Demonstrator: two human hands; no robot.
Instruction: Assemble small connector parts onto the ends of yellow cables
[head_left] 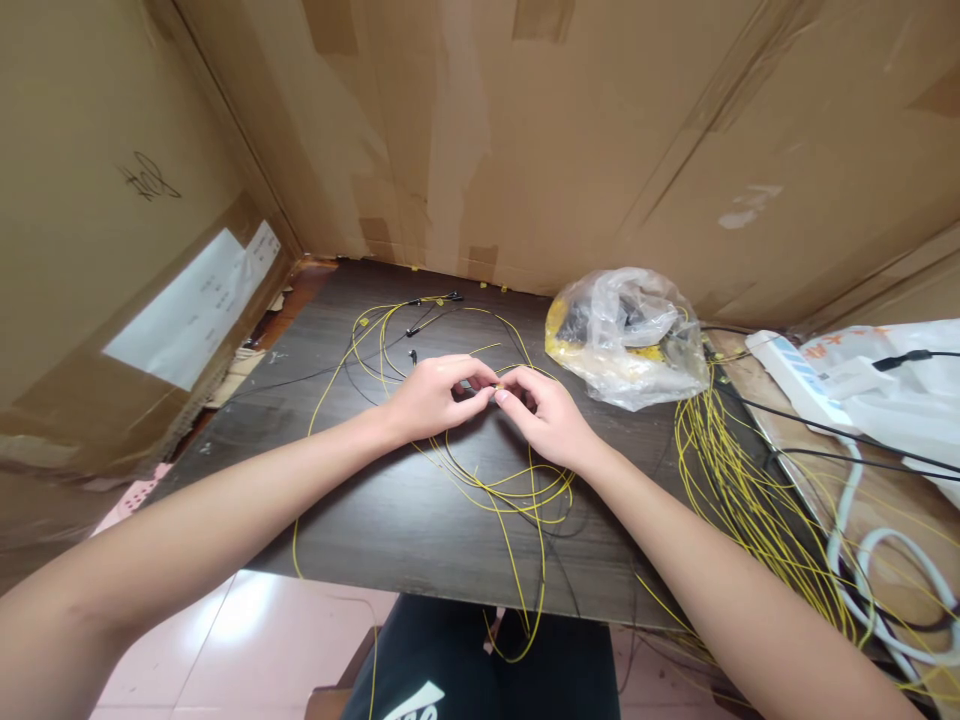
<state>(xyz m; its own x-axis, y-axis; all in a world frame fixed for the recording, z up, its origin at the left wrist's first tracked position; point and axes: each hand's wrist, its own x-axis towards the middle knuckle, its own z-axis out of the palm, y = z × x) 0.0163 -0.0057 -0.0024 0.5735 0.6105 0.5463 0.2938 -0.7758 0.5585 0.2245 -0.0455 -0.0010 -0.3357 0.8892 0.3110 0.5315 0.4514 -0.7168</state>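
Observation:
Over the dark tabletop (360, 540), my left hand (431, 400) and my right hand (551, 415) meet fingertip to fingertip. Both are closed in a pinch on a thin wire, of which only a tiny yellow bit (500, 387) shows between the fingertips. Its exact end is too small to make out. Loops of thin yellow wire (536, 494), mixed with black ones, lie below and around my hands. Behind my left hand, several wire ends carry small black connectors (412, 333).
A clear plastic bag (630, 340) with yellow and dark contents stands at the back right. A thick bundle of yellow wires (739, 510) hangs along the right edge, near a white power strip (799, 380). Cardboard walls (450, 150) close off the back and left.

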